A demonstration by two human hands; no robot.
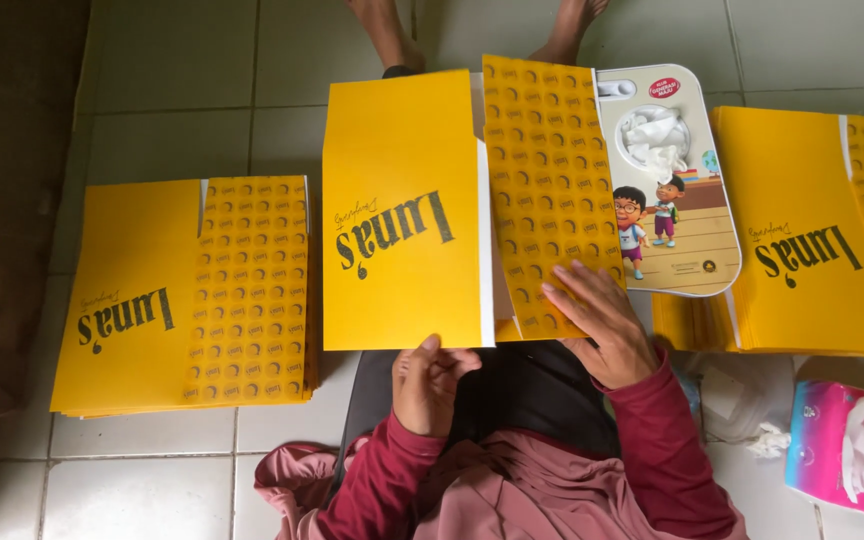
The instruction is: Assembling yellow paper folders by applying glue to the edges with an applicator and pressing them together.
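Note:
A flat yellow cardboard box blank (402, 215) with dark lettering lies in front of me, raised above my lap. My left hand (428, 385) pinches its near edge, thumb on top. My right hand (600, 322) lies flat, fingers spread, on the blank's side flap (547, 180), which is yellow with a pattern of small round marks. The flap is folded up slightly from the main panel, with a white edge showing between them.
A stack of the same yellow blanks (187, 295) lies on the white tiled floor at left, another stack (812, 240) at right. A plastic tray with a cartoon picture (672, 180) sits beyond my right hand. A pink tissue pack (840, 445) lies at lower right. Someone's bare feet (392, 40) are at top.

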